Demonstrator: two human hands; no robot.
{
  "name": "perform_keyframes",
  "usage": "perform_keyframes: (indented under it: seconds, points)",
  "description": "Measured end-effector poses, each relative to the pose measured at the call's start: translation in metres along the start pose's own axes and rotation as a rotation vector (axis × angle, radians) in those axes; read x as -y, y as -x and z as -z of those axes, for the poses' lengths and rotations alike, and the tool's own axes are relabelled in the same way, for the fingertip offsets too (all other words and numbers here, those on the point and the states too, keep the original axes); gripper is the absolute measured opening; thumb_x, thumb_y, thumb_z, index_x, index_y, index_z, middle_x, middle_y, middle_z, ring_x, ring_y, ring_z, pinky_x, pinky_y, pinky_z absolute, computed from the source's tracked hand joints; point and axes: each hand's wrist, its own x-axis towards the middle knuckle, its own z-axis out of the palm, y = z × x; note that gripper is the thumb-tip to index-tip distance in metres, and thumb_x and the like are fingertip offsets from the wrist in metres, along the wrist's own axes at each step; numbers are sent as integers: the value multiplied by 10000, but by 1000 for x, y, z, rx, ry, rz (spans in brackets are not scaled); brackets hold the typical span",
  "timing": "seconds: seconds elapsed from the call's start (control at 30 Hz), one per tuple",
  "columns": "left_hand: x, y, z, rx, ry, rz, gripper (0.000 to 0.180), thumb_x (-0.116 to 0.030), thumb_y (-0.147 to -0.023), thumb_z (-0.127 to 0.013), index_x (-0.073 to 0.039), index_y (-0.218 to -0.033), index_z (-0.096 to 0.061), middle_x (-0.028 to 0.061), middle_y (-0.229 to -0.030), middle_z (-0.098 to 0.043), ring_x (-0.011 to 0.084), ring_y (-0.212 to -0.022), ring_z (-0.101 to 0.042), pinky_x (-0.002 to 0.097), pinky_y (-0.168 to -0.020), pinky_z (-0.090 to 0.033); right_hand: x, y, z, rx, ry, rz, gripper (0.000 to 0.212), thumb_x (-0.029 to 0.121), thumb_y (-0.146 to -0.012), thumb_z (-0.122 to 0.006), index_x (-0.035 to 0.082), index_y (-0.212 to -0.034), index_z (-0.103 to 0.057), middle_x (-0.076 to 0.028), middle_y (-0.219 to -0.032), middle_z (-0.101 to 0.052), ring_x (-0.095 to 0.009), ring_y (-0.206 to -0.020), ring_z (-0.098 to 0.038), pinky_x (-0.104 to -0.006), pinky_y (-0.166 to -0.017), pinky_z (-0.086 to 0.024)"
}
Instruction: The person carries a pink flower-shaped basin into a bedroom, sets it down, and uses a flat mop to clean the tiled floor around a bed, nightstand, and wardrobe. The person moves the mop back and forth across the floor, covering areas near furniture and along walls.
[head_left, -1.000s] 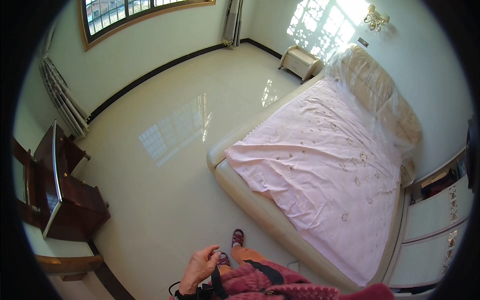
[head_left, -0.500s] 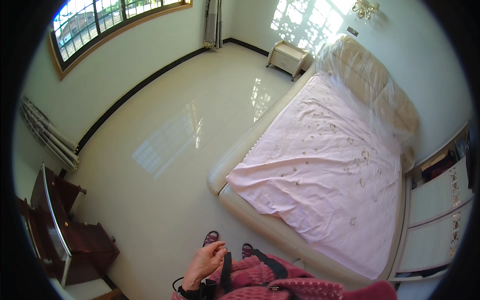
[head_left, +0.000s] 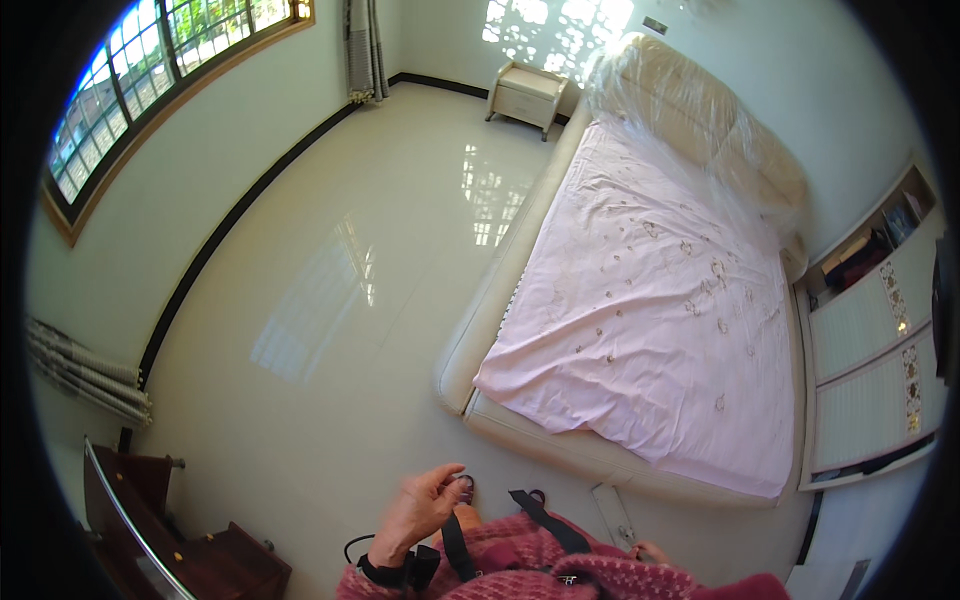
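My left hand (head_left: 415, 510) is raised at the lower middle, its fingers loosely bent and nothing visible in it. A dark band (head_left: 385, 572) circles that wrist. My right hand (head_left: 652, 553) shows only in part beside my red knitted top (head_left: 500, 545), fingers curled. Next to it is a pale, narrow rectangular thing (head_left: 613, 515) whose kind I cannot make out. Whether the hand grips it or it lies behind is hidden. Black straps (head_left: 550, 520) hang over the top. Ahead to the right stands a bed (head_left: 560, 445) with a rumpled pink patterned sheet (head_left: 640, 300).
Clear plastic covers the bed's headboard (head_left: 700, 110). A pale bedside cabinet (head_left: 525, 95) stands by the far wall. Dark wooden furniture (head_left: 225, 565) is at lower left, under a curtain (head_left: 90, 370). A white sliding-door cabinet (head_left: 860, 340) lines the right. Glossy floor (head_left: 330, 400) runs left of the bed.
My view has shifted, so the bed's foot sits further right and the dark furniture lower. My right hand and the pale rectangular thing have come into sight. My left hand stays raised.
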Motion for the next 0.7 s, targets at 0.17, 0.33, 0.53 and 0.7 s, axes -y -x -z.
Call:
perform_keyframes:
  seconds: [0.17, 0.33, 0.53, 0.7]
  points:
    - [-40, -10, -27, 237, 25, -68, 309, -97, -872, -549, 3, -1163, -516, 79, -921, -625, 109, -769, -574, 230, -685, -482, 0, -33, -26, -298, -309, 86, 52, 97, -797, -546, 56, -806, -515, -51, -705, -519, -155, -658, -524, -300, -615, -440]
    - [-84, -7, -75, 506, 66, -213, 416, -128, -881, -542, -36, -1267, -419, 114, -1095, -563, 161, -910, -568, 266, -762, -484, 25, -56, -78, -188, -1325, 32, 92, 41, -812, -497, 51, -737, -445, -34, -684, -451, -135, -642, -491, -296, -673, -454]
    - [-81, 2, -151, 595, -241, -349, 403, -189, -872, -560, -19, -1221, -452, 168, -1091, -543, 265, -920, -588, 335, -754, -489, 28, -48, -100, -185, -1118, 33, 115, -33, -769, -507, 31, -861, -486, -53, -813, -525, -148, -763, -549, -318, -736, -482]
    - [-81, 13, -207, 662, -846, -418, 315, -222, -809, -603, 1, -1028, -563, 205, -900, -598, 381, -797, -580, 409, -690, -477, 12, -21, -98, -69, -899, 199, 279, -45, -765, -534, 10, -1034, -481, -82, -980, -537, -179, -897, -545, -340, -830, -465]
